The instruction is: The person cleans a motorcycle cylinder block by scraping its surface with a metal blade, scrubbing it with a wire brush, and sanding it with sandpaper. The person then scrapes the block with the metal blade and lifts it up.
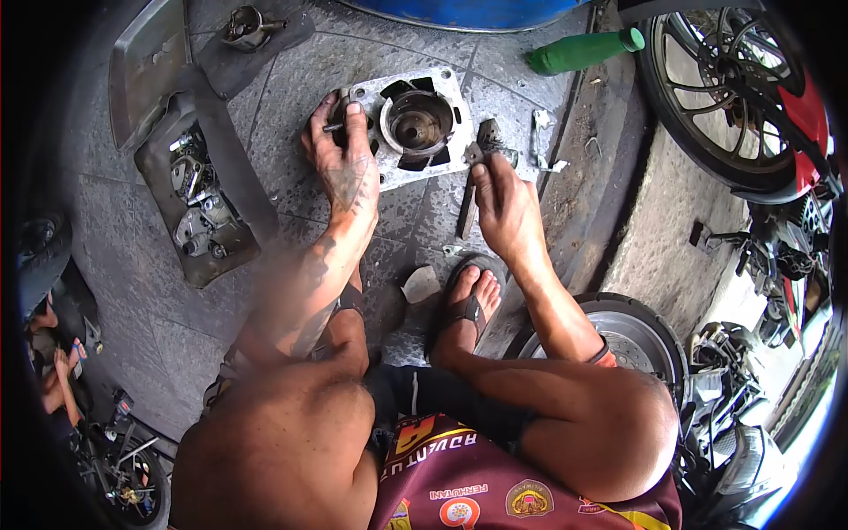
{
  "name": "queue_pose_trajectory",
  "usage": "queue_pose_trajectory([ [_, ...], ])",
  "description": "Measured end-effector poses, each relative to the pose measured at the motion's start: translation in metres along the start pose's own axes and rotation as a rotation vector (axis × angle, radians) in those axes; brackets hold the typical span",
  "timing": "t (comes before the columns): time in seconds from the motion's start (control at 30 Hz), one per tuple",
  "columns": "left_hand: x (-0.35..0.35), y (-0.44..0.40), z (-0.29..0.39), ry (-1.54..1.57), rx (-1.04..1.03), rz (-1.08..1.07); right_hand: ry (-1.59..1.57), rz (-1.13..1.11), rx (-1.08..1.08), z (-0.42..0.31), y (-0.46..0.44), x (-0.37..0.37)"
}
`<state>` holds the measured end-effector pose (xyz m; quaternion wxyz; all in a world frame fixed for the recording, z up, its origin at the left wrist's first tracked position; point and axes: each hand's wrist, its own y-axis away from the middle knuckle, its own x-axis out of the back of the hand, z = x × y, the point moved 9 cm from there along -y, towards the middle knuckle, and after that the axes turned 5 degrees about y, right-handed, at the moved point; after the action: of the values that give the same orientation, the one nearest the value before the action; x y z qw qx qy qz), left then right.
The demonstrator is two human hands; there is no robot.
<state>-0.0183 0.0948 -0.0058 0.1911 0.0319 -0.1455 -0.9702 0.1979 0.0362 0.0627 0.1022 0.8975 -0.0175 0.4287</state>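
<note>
Centre of the clock, the silvery square metal engine block (411, 132), grey tiled floor (185, 327) beneath it. Left hand (343, 157) over its 9 o'clock edge, right hand (506, 199) at 4, a small dark metal piece (478, 153) at the fingertips. Out at 1, the blue rounded container (468, 12); at 2, the green plastic bottle (574, 55). Well out at 3, the black-tyred spoked motorcycle wheel (723, 81). Between 4 and 5, a silvery-rimmed black-tyred wheel (634, 329), beyond the right forearm. Between 8 and 9, the grey oblong tray (225, 159), silvery metal parts (205, 221) inside it.
</note>
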Motion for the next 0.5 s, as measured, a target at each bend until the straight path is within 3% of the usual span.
queue_pose_trajectory([
  [0.5,0.001,-0.003,-0.008,-0.003,-0.023,0.000,-0.048,0.020,-0.044,0.001,0.001,0.002],
])
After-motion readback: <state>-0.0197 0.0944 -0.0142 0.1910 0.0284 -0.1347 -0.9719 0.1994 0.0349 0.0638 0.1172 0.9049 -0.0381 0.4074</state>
